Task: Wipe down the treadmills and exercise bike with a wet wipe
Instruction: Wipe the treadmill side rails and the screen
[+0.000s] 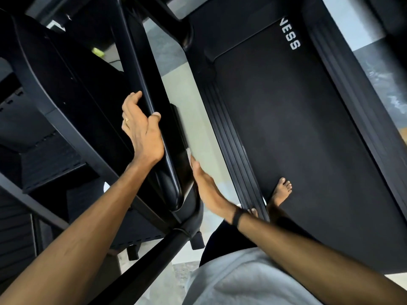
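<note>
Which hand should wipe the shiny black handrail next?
Probably the right hand: it lies flat against the handrail's side, with what looks like the wipe at its fingertips. The left hand grips the rail, steadying it.

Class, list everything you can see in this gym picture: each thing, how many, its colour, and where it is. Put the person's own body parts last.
Black treadmill belt with white lettering: one, right half.
Glossy black padded handrail: one, centre-left, slanting.
Black ribbed side rail: one, left of the belt.
Pale floor: between the machines.
Small yellow-green object: one, upper left, unclear.
Black wristband: one, right wrist.
Left hand: grips the handrail.
Right hand: flat against the handrail's underside; a wipe cannot be made out.
Bare foot: one, on the belt.
</note>
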